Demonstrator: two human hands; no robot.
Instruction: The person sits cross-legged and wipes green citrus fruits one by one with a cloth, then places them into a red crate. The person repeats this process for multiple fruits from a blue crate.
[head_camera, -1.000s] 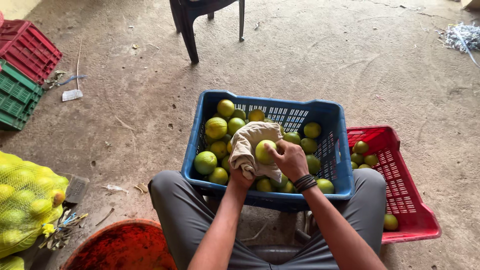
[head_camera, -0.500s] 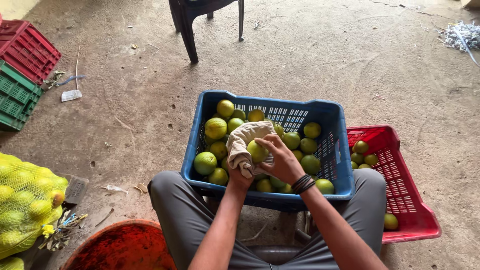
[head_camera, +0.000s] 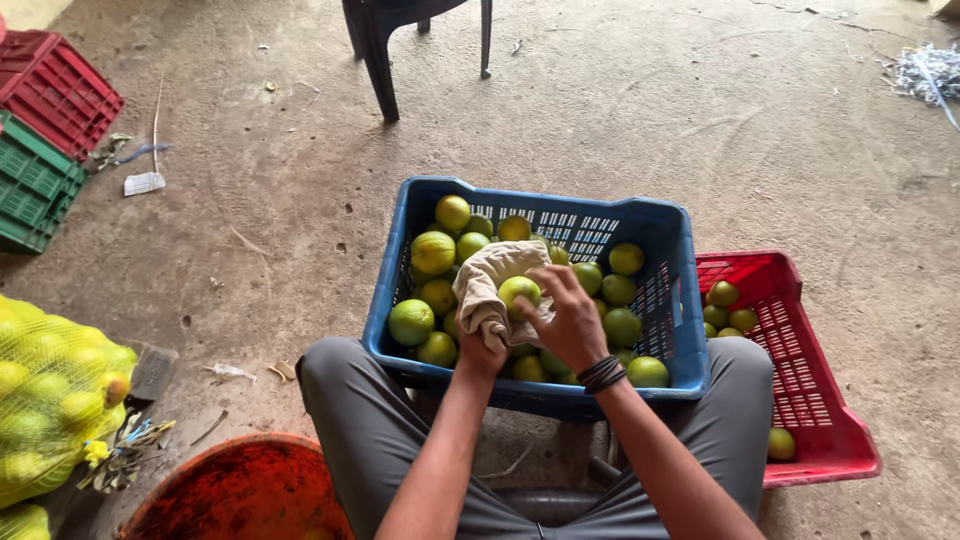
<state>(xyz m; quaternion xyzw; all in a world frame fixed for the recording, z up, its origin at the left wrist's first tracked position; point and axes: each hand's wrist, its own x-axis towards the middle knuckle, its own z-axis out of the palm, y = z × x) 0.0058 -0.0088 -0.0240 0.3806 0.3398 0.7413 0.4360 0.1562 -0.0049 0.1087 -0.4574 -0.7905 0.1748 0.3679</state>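
Fruit (head_camera: 519, 290) turned within the cloth (head_camera: 487, 285) since a second ago: then sat exposed under the right hand's fingertips, now nestled deeper into the folds, only its green-yellow top showing. Right hand (head_camera: 570, 322) shifted from gripping the fruit's side to lying over it from the right, fingers curled around it and pressing it into the fabric. Left hand (head_camera: 480, 350) clenched on the bunched cloth from below, hardly moved between the frames. Judged from that: wiping under way, one fruit being rotated to bring a fresh face against the cloth, not yet set down.

Beneath both hands, blue crate (head_camera: 540, 395) resting across the lap, filled with more green and yellow fruit. Right of the right wrist, red crate (head_camera: 830, 440) holding a few fruits. Far left of the left arm, yellow net sack (head_camera: 55, 390) of fruit; nearer the left knee, orange basin (head_camera: 240, 490).
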